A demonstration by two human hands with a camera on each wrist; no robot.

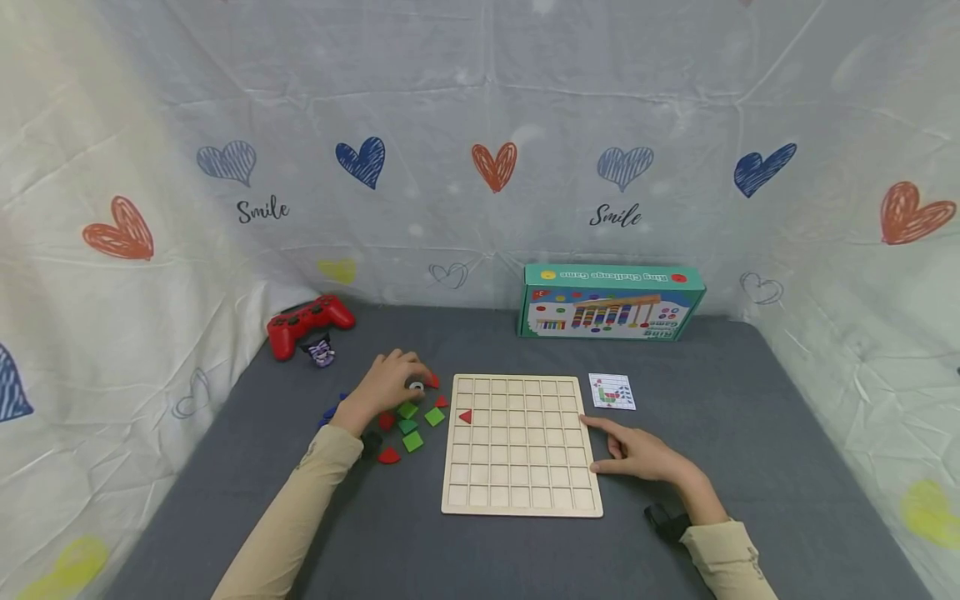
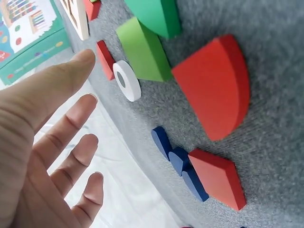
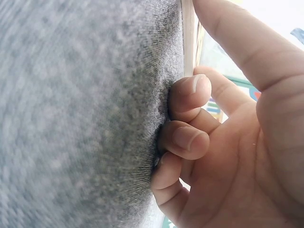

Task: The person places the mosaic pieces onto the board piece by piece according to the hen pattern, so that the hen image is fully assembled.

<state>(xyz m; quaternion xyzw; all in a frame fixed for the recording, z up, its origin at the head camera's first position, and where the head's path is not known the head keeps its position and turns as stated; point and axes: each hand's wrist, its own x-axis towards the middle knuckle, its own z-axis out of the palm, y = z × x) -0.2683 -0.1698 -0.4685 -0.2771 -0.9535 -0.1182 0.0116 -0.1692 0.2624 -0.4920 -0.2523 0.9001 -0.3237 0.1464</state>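
My left hand (image 1: 384, 387) hovers over loose wooden pieces left of the board, fingers bent and holding nothing. In the left wrist view, a white ring-shaped piece (image 2: 132, 88) lies past its thumb tip, beside a light green piece (image 2: 145, 53) and a small red piece (image 2: 105, 60). A larger red piece with a curved side (image 2: 213, 88) is nearer that camera. My right hand (image 1: 645, 454) touches the right edge of the wooden grid board (image 1: 519, 451) with thumb and index finger; its other fingers curl against the cloth. One red triangle (image 1: 467, 417) sits in a square near the board's left side.
A small pattern card (image 1: 612, 392) lies right of the board. Behind stands a green game box (image 1: 611, 302). At the back left are a red game controller (image 1: 330, 312) and a small figure (image 1: 321, 352). Several dark blue pieces (image 2: 178, 160) lie left of the red and green ones.
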